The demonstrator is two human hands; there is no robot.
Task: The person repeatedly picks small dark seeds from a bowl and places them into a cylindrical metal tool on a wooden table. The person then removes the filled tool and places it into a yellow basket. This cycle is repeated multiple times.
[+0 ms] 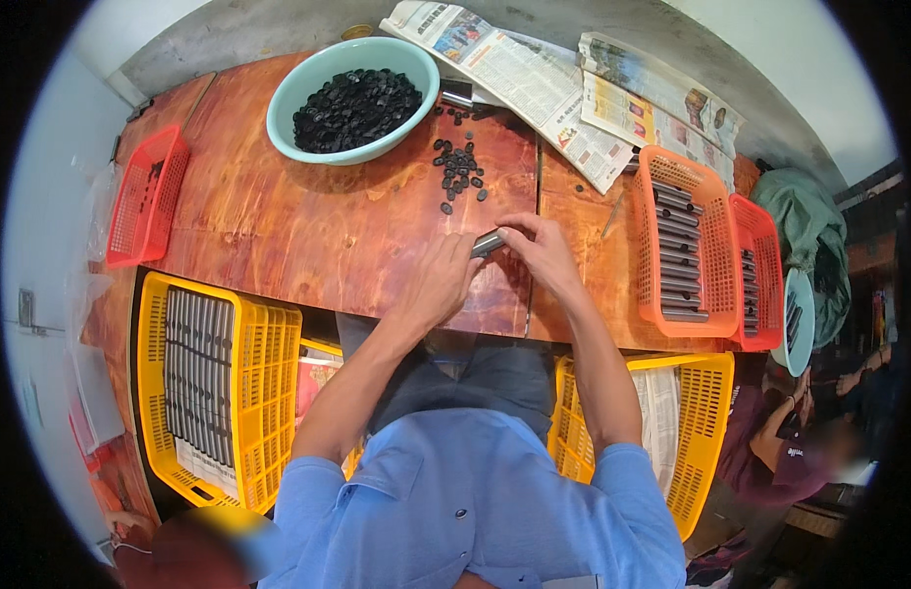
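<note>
Over the near part of the wooden table, both hands meet at a short dark metal tube (pixel 488 243). My left hand (pixel 441 275) is wrapped round its lower left part. At the tube's upper right end, my right hand (pixel 536 245) grips with thumb and fingers; whether a small part sits between them is hidden. Just beyond the hands lies a loose group of small black oval caps (pixel 457 167). Farther left, a pale green basin (pixel 284 123) holds a heap of like black pieces.
An orange basket (pixel 649 245) of dark tubes stands right, beside a red basket (pixel 769 285). Another red basket (pixel 131 211) is far left. Yellow crates (pixel 269 393) flank me, the left one full of tubes. Newspapers (pixel 534 98) lie at the back. People sit at both sides.
</note>
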